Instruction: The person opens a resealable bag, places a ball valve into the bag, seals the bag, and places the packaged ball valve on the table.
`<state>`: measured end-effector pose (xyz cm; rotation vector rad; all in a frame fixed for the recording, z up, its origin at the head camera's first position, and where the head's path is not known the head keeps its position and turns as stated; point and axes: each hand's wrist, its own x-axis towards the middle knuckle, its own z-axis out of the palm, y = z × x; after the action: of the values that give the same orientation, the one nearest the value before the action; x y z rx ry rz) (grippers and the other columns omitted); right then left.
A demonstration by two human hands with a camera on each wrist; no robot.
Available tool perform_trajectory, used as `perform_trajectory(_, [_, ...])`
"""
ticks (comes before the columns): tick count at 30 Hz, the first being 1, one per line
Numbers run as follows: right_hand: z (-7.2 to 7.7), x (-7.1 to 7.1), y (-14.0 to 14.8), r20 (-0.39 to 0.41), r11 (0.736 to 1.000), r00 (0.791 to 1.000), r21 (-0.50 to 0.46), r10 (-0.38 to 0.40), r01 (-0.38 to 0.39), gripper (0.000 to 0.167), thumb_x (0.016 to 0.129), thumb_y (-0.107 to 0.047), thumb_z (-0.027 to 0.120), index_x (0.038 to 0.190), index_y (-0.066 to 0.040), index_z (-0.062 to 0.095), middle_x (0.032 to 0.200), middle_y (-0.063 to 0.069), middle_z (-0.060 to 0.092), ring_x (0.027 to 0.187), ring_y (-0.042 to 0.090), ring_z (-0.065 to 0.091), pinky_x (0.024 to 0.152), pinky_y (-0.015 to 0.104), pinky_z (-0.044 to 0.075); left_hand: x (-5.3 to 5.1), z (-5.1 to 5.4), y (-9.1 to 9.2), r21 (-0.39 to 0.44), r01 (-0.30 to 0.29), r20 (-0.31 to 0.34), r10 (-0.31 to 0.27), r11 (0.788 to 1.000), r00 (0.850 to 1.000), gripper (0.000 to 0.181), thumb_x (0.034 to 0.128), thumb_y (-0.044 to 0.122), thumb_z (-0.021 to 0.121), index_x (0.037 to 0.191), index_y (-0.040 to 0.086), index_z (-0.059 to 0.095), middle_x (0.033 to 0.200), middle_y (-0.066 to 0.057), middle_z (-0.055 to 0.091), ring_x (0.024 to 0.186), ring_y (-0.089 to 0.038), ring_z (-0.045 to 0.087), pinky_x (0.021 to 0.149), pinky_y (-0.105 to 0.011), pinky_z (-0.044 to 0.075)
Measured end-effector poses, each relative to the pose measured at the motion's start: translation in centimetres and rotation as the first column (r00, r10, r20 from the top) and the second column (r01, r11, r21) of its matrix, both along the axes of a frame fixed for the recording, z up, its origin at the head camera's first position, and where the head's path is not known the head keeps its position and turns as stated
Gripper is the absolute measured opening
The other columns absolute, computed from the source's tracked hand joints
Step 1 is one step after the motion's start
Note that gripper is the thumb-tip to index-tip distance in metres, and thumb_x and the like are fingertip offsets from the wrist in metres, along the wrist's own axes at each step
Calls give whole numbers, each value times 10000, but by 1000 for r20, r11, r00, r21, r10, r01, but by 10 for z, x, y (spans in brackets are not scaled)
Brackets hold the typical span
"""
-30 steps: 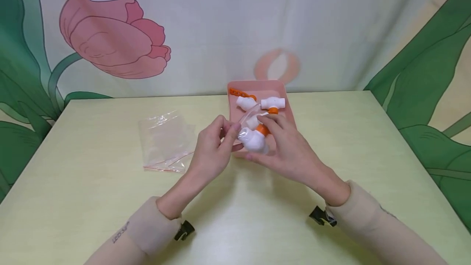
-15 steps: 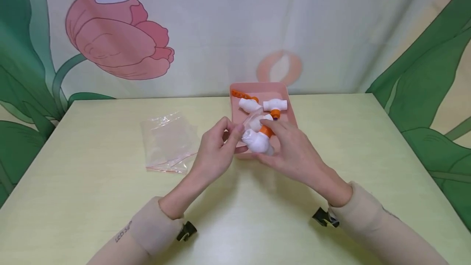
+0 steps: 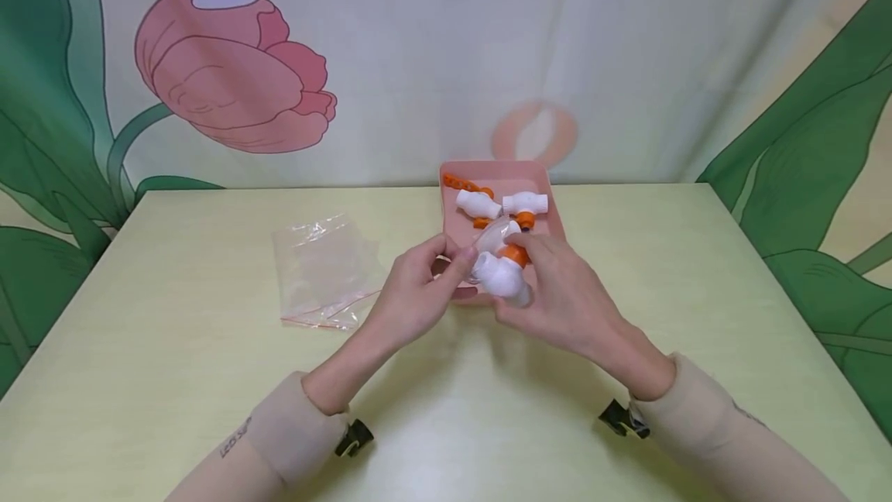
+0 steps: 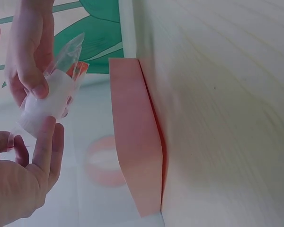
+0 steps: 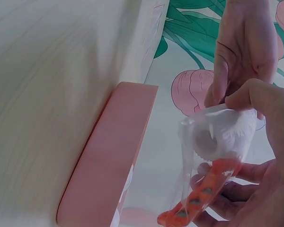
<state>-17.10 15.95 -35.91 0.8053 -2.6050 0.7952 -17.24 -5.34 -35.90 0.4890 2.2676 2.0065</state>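
A white plastic ball valve [image 3: 500, 276] with an orange handle [image 5: 203, 194] is inside a clear plastic bag [image 5: 187, 142], held above the near part of a pink tray [image 3: 495, 169]. My right hand [image 3: 564, 293] grips the bagged valve, thumb on the near side and fingers over the far side. My left hand [image 3: 421, 293] pinches the bag at the valve's left; in the left wrist view its fingertips touch the white body. Two more white valves with orange handles lie in the tray, a left valve [image 3: 478, 203] and a right valve [image 3: 526, 203].
A flat clear zip bag [image 3: 327, 269] lies on the pale table [image 3: 209, 378] left of the tray. Behind the table's far edge hangs a printed curtain [image 3: 404, 60]. Black clips [image 3: 354, 438] sit at both sleeve cuffs.
Both hands, with the bagged valve, have shifted slightly right over the tray, showing more of the left valve lying there. The head view has also shifted a little. Both grips look the same.
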Motion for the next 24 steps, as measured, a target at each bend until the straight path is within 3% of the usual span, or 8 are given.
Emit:
perform_trajectory(6, [0,-2,6,7,999,999,-3,-41,41,622,732,-238,831,1256,-11,584,1098,42,633,921,188,561,758,359,514,-1,0,-1,-44,56,-13,-57,997,998,196,1064,162,589,1016,-24,632,1016,-153,656,969,-309,703,786,-385,613])
perform_trajectory(11, [-1,-2,9,-10,999,999,-9,-45,45,639,738,-241,822,1269,13,575,1106,61,634,922,211,552,743,360,497,0,1,3,7,84,21,-84,996,996,174,1069,120,569,1024,-44,607,1049,-169,653,1001,-267,722,845,-356,595])
perform_trajectory(17, [0,-1,10,-66,999,997,-12,-41,40,656,767,-231,824,1305,44,570,1210,137,606,1070,298,559,804,415,507,0,5,7,96,54,101,-64,994,993,171,1080,92,533,1004,-62,539,1100,-213,621,1045,-290,720,885,-340,575])
perform_trajectory(21, [2,0,9,-61,999,997,-2,-45,45,720,762,-250,890,1332,47,565,1318,199,520,1159,344,512,836,448,520,0,7,8,103,21,142,-36,994,989,165,1088,99,515,1023,-53,523,1096,-206,601,1062,-284,710,884,-323,573])
perform_trajectory(24, [4,1,8,-56,999,997,5,-54,54,773,736,-262,942,1342,40,569,1319,214,501,1166,346,506,842,447,535,-1,7,10,144,24,171,-48,989,984,164,1094,85,492,1036,-68,504,1119,-220,575,1084,-308,697,889,-326,572])
